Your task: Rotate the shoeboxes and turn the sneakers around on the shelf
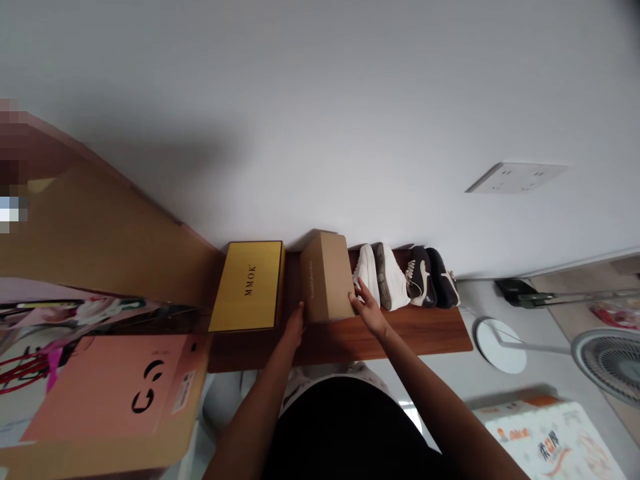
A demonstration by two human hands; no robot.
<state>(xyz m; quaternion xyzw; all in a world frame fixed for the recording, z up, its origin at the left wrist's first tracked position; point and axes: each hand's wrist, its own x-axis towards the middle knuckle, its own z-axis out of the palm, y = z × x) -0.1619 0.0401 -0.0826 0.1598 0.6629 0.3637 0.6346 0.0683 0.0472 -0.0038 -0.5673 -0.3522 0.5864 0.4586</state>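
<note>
A brown cardboard box (pixel 337 280) with faint lettering on its left side stands on the reddish-brown wooden shelf (pixel 400 337), between my two hands. My left hand (pixel 296 325) is at its lower left corner, fingers mostly hidden from view. At the lower right edge, my right hand (pixel 369 308) has its thumb and fingers on the cardboard. Left of the box lies a yellow MMOK box (pixel 253 287) with dark sides. On the right, close to my right fingertips, is a pair of white shoes (pixel 393 280), followed by a pair of dark shoes (pixel 424 277) with cream trim.
A large open carton (pixel 100 240) and a pink box (pixel 115 380) crowd the left. Behind the shelf rises a grey wall with a socket plate (pixel 517 177). To the right are a fan (pixel 613 363), its round white base (pixel 500 345) and a white printed package (pixel 555 440).
</note>
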